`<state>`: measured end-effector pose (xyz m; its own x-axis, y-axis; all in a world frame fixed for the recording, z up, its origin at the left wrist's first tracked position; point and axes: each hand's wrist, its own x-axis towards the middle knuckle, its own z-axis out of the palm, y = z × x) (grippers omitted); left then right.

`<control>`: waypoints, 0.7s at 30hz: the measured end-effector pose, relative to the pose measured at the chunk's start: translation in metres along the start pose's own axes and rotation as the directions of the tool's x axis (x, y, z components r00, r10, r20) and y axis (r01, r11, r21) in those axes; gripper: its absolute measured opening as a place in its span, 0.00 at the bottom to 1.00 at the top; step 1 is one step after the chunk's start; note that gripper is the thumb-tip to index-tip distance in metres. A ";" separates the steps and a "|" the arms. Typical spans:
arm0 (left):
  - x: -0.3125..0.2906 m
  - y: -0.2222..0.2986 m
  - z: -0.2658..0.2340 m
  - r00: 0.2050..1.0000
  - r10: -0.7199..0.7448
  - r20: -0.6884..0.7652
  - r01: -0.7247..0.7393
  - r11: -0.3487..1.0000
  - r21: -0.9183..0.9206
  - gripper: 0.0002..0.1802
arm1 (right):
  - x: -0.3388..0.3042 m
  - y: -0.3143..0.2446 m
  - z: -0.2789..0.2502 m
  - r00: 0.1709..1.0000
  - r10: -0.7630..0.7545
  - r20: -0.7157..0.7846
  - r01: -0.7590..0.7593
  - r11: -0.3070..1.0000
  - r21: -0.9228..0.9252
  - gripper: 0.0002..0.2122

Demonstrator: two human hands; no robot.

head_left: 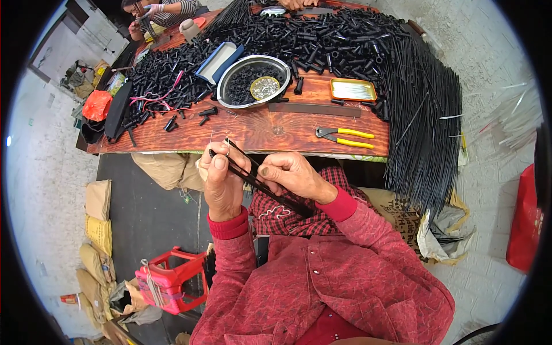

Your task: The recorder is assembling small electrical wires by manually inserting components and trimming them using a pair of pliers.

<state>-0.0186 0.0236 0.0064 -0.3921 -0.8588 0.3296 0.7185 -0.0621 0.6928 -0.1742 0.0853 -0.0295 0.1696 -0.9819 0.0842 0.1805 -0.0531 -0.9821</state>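
In front of my chest, above my lap, my left hand (223, 183) is closed around thin black strips (251, 179), their ends sticking out by its thumb and fingertips. My right hand (298, 177) pinches the same strips farther along, thumb against fingers. Their far lengths run down under that hand toward the checked cloth (322, 195) on my lap. Just beyond, on the wooden table (253, 129), lie yellow-handled pincers (348, 137) and a flat dark metal bar (315, 110). A shallow yellow-rimmed tin (353, 89) holds thin, pale, needle-like pieces.
Black tubes (322, 43) heap across the table around a metal bowl (221, 91) and a blue case (229, 64). Long black rods (422, 109) hang over the right edge. A red stool (183, 276) stands lower left. Another person (172, 12) works at the far left; other hands (296, 4) show at the top.
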 end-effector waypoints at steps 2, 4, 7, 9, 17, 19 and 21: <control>0.000 0.000 0.000 1.000 -0.001 0.005 0.001 1.000 -0.022 0.13 | 0.001 0.003 0.000 1.000 -0.001 0.001 0.001 1.000 0.014 0.16; -0.001 0.000 -0.001 1.000 -0.001 0.009 0.002 0.999 -0.044 0.13 | 0.001 0.003 -0.001 1.000 -0.002 0.003 0.002 1.000 0.028 0.16; -0.001 0.000 -0.001 1.000 -0.006 0.016 0.007 0.999 -0.051 0.13 | 0.000 0.002 -0.001 1.000 -0.005 0.016 0.005 1.000 -0.007 0.16; 0.000 0.001 0.000 1.000 -0.004 0.015 0.005 1.000 -0.026 0.13 | 0.000 0.000 -0.001 1.000 -0.006 0.015 0.006 1.000 0.021 0.16; -0.001 0.000 -0.005 1.000 0.005 0.009 -0.005 1.000 -0.017 0.13 | 0.001 0.001 0.001 1.000 -0.001 0.018 0.000 1.000 0.013 0.15; -0.001 -0.001 -0.004 1.000 0.004 0.008 -0.004 1.000 -0.009 0.13 | 0.001 0.001 0.000 1.000 0.005 0.021 -0.005 1.000 0.011 0.15; 0.000 -0.001 -0.003 1.000 0.004 0.004 -0.004 1.000 -0.023 0.13 | 0.000 0.000 0.000 1.000 -0.015 0.014 0.015 1.000 0.000 0.15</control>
<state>-0.0179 0.0219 0.0039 -0.3915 -0.8573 0.3345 0.7327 -0.0705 0.6769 -0.1741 0.0848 -0.0298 0.1809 -0.9783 0.1010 0.1832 -0.0673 -0.9808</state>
